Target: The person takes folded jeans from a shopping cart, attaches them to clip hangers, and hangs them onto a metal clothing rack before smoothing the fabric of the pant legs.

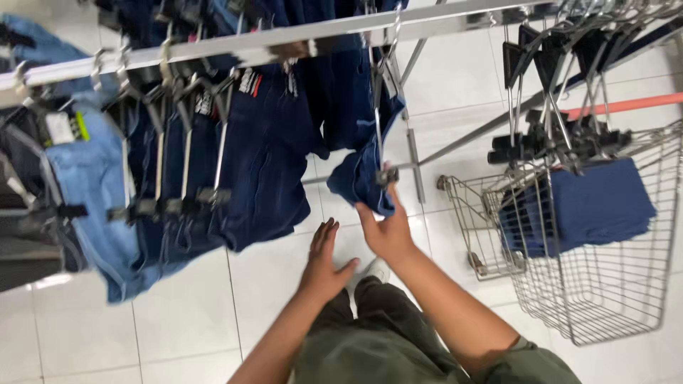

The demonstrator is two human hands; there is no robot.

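My right hand [388,229] reaches up and touches the lower edge of a dark blue denim garment [363,174] that hangs from a clip hanger [380,107] on a metal clothes rail [284,37]. Whether the fingers grip the cloth or only touch it is unclear. My left hand [324,264] hovers just to the left, below the garment, fingers spread and holding nothing. More dark blue jeans [263,149] hang on the rail to the left.
A wire shopping cart [605,284] stands at the right, with folded blue denim [590,203] in it. Several empty black clip hangers [562,92] hang at the rail's right end. Light blue jeans [92,192] hang at the far left. White floor tiles [178,320] lie below.
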